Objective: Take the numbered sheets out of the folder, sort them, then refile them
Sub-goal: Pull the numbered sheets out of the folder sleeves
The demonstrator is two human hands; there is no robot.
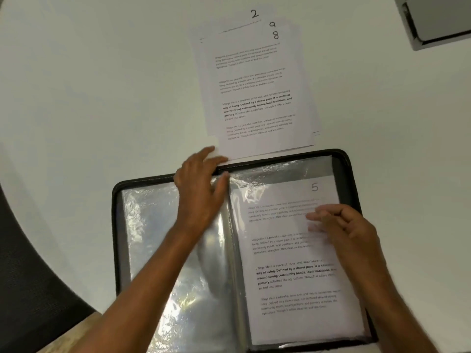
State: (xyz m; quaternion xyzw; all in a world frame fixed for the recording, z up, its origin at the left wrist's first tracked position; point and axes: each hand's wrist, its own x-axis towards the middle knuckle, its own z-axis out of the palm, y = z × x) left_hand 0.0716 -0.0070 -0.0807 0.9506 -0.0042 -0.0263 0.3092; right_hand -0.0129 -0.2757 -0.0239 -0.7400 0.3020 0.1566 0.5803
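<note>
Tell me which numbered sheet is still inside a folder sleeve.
The sheet marked 5, in the folder's right-hand sleeve under the right hand. Sheets 8, 9 and 2 lie stacked loose on the table beyond it.

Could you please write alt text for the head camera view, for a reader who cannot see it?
An open black folder of clear sleeves lies on a white table, sheet 5 showing in the right sleeve. The left hand rests at the top of the spine, the right hand on sheet 5. Beyond, loose sheets 8, 9 and 2 overlap.
</note>
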